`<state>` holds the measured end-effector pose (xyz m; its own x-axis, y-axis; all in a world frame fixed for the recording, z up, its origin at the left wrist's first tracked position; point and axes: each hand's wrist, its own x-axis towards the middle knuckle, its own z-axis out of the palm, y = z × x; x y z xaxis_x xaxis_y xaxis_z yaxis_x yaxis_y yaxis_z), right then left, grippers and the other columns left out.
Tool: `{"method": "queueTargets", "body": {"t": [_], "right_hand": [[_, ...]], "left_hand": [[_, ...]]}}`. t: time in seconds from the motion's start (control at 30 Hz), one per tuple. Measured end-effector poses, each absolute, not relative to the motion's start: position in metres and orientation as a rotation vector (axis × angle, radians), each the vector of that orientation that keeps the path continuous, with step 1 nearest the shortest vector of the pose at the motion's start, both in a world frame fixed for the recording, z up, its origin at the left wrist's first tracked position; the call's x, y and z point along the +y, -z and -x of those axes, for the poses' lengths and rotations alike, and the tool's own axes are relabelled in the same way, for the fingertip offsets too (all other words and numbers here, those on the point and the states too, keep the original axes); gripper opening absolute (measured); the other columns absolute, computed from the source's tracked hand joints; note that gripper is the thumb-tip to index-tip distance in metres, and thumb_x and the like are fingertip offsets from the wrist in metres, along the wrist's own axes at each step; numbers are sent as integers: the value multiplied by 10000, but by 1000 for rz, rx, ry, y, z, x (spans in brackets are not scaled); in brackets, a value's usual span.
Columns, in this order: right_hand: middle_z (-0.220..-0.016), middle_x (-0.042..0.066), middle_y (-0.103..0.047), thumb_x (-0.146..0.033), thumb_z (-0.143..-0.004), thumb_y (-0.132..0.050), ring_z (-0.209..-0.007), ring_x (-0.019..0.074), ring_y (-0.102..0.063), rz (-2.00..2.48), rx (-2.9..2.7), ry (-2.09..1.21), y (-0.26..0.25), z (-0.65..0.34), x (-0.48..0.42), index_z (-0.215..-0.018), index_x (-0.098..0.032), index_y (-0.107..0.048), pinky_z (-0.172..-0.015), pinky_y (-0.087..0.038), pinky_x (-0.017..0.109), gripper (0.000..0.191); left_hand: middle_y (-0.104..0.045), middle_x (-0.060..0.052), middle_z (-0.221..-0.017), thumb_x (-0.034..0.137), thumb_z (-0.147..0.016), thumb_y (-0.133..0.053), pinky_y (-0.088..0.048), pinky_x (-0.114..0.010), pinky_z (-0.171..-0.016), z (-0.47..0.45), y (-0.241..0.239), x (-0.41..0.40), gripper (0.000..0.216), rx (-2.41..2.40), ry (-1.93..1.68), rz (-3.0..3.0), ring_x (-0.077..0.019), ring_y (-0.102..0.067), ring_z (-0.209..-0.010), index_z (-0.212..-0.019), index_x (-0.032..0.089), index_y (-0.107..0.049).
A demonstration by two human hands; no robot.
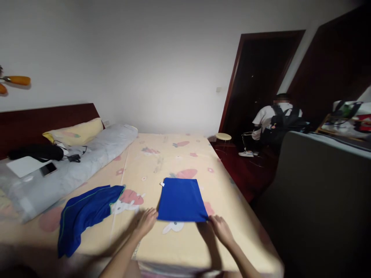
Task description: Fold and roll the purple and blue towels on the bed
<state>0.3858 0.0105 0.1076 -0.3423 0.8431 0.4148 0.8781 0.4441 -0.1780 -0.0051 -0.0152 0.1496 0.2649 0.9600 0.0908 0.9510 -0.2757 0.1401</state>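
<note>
A blue cloth (182,200), folded into a rough rectangle with a small white tag at its far left corner, lies on the patterned bed sheet (162,162). My left hand (148,220) pinches its near left corner. At the near right corner, my right hand (220,227) has its fingers closed on the same cloth. The near edge is stretched straight between both hands. To the left lies a second blue cloth (87,212) with green trim, loosely crumpled and apart from my hands.
A folded grey quilt (95,154) runs along the bed's left, with a white laptop (27,166), a phone (48,168) and a yellow pillow (78,133). On the right are a round stool (223,136), a seated person (269,119) and a dark grey panel (313,193).
</note>
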Motion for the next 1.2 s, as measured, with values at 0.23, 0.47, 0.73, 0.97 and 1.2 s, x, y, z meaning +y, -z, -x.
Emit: {"method": "queueTargets", "body": {"t": [0.23,0.47,0.73,0.97,1.2], "right_hand": [[-771,21,-702,-243,-884,-407,-698,177,-635,1578,-2203,-140,-27,-385,-63,-841,-251,-666,-656,-460,284,262],[-1046,27,-722,-334,-844,-406,-977,293,-646,1693,-2056,-416,-8,-400,-94,-1078,-396,-687,-861,-506,432,372],[-1015,95,-697,-437,-915,-413,-919,239,-650,1606,-2033,-217,-28,-369,-82,-1003,-263,-695,-838,-522,397,343],[-1505,48,-406,-215,-908,-302,-1388,211,-374,1506,-2300,-352,-24,-259,-58,-1437,-231,-387,-1117,-356,401,536],[-1509,44,-365,-486,-950,-327,-1389,257,-365,1626,-2214,-149,10,-295,-68,-1437,-272,-365,-1123,-341,476,534]], "left_hand": [[-690,-16,-976,89,-839,-444,-406,-334,-908,4,-76,-97,269,2000,-148,-2278,-188,-595,-964,-918,250,-645],[-698,2,-958,70,-840,-411,-411,-380,-960,7,-63,-120,328,2041,-252,-2261,-195,-610,-953,-907,276,-657],[-629,-46,-1301,160,-800,-466,-382,-403,-1076,-9,-51,-121,503,2075,-329,-2301,-235,-527,-1234,-1286,254,-550],[-299,-25,-1572,98,-848,-312,-319,-394,-1150,-105,-49,-69,665,1822,-352,-2437,-196,-289,-1438,-1499,213,-231],[-277,-5,-1572,370,-965,-270,-306,-494,-1138,-79,-16,-85,550,2058,-274,-2378,-229,-317,-1426,-1487,328,-101]]}}
